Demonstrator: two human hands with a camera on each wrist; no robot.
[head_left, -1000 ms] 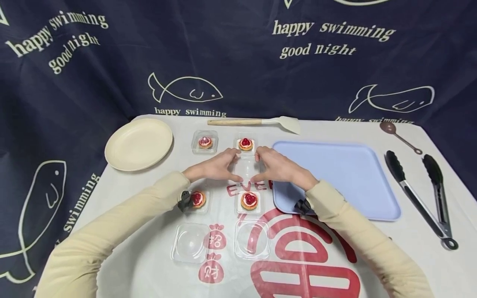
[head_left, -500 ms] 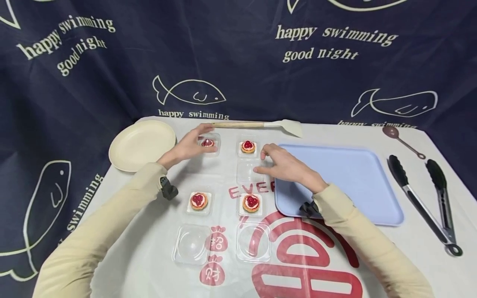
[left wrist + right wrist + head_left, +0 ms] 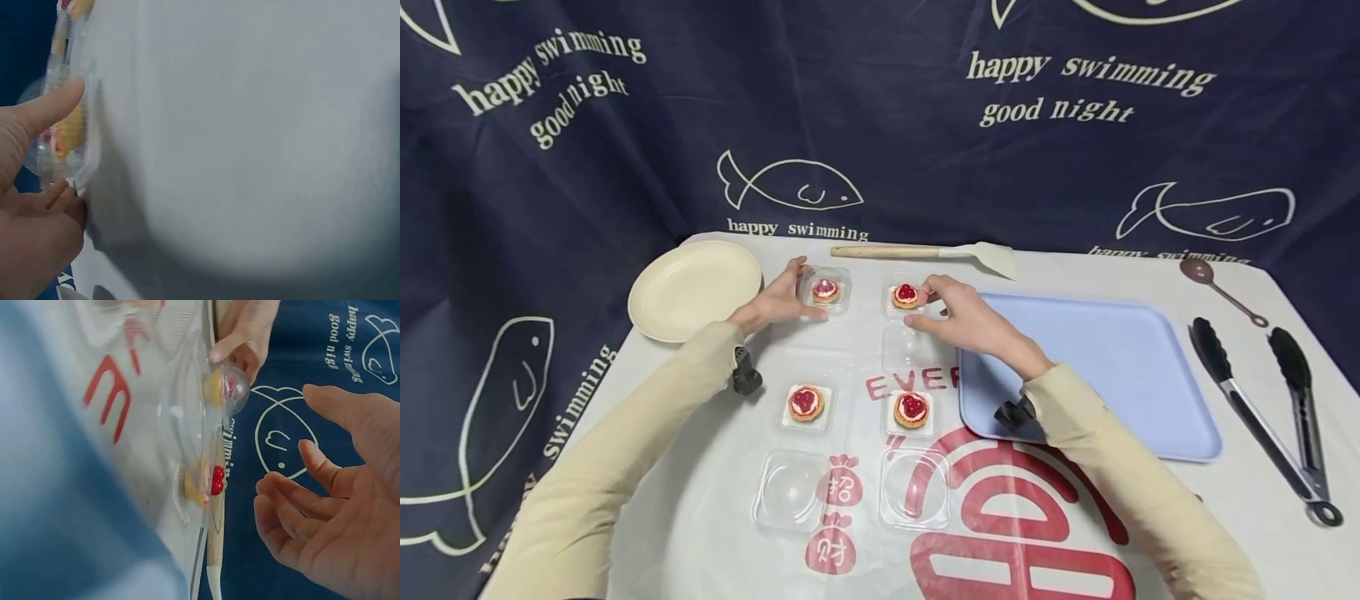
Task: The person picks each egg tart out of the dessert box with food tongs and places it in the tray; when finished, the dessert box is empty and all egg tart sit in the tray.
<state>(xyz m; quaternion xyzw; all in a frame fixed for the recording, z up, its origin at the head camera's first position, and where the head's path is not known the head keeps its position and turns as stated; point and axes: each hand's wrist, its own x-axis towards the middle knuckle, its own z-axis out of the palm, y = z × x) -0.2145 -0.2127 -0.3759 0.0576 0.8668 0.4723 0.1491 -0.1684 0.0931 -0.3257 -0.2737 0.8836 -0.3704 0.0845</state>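
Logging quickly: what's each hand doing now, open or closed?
Left hand: closed round a tart box.
Right hand: open, holding nothing.

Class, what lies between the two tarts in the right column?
The head view shows a clear plastic piece, red printed letters and part of the right hand.

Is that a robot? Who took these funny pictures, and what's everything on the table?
No robot, just a person! The big picture comes from a camera worn on the head, looking down. The two odd, tilted ones come from wrist cameras. On the white table are four little fruit tarts in clear plastic, other clear pieces, a cream plate, a blue tray, a spatula, a brown spoon and tongs. The bare left hand is around the back-left tart's box; I can't tell whether it grips. The right hand is near the back-right tart, holding nothing.
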